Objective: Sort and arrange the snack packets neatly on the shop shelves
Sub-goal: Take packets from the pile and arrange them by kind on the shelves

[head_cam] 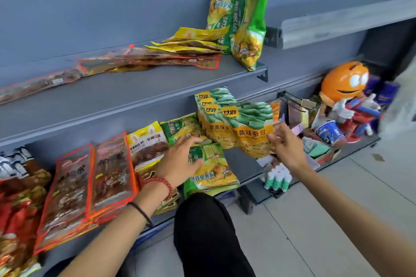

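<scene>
A knee in black trousers [202, 231] is nearest, low in the middle, between the two forearms. The left hand [180, 157], with a red bead bracelet [162, 183] at its wrist, lies with fingers spread and fairly straight on a green and yellow noodle packet [211, 171] that lies flat on the lower shelf [243, 163]. To the right, the right hand [286, 144] pinches the lower right edge of a yellow bean packet [249, 128] between thumb and fingers, holding it upright over that shelf, just in front of a row of bean packets of the same kind [209, 110]. Left of the left hand, red-edged packets [90, 184] lie side by side on the shelf. Farther right stands an orange figure [344, 81]. On the upper shelf [135, 90] lie flat packets [148, 60], and at its right end tall green packets [247, 22] stand against the back wall
</scene>
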